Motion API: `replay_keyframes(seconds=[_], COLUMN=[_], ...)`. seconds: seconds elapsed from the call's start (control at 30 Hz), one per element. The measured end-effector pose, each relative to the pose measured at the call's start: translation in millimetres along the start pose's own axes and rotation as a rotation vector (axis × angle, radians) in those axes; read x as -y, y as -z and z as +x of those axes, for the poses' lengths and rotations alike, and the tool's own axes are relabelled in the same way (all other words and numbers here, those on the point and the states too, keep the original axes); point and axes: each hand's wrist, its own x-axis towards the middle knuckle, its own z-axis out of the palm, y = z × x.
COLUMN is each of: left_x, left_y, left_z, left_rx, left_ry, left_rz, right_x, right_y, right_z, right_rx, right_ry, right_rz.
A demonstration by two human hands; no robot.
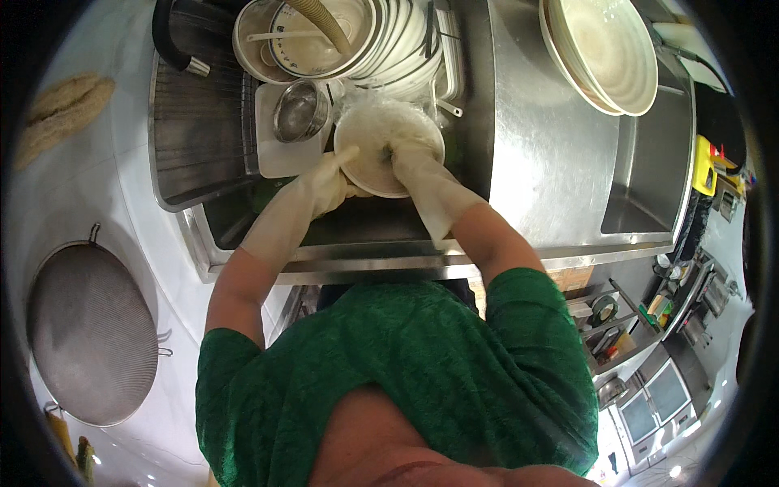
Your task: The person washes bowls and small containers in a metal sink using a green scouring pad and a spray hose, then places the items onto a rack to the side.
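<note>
A round white bowl (371,173) is tilted over the sink basin (365,225), with splashing water blurring its far side. My left hand (331,179), in a pale rubber glove, grips the bowl's left rim, thumb inside and fingers underneath. Inside the bowl is my right hand (414,161), gloved as well; its fingers are blurred, and a small dark patch shows beside them. Whether it holds anything cannot be made out. Just beyond stands a row of stacked white plates (395,55). A metal strainer bowl (300,112) rests in a white plastic tub (286,158) left of my hands.
A ribbed hose (319,24) runs into a patterned bowl (298,52) at the back. Dark wire-lined tray (201,122) sits left, below a black faucet (173,42). Large bowls (608,55) stand on the steel counter (541,170) at right. A round mesh sieve (91,335) hangs left.
</note>
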Motion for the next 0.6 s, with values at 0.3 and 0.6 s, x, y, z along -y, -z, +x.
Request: replay_keyframes(seconds=[0.3, 0.6], left_x=[0, 28], left_y=[7, 13], left_z=[32, 50], left_rx=[-0.304, -0.434], left_ry=[-0.116, -0.251], left_rz=[-0.176, 0.394], right_x=[53, -13], right_y=[-40, 49], right_z=[-5, 33], right_rx=[0.212, -0.342], right_ry=[0.241, 0.077], right_rz=[-0.679, -0.554])
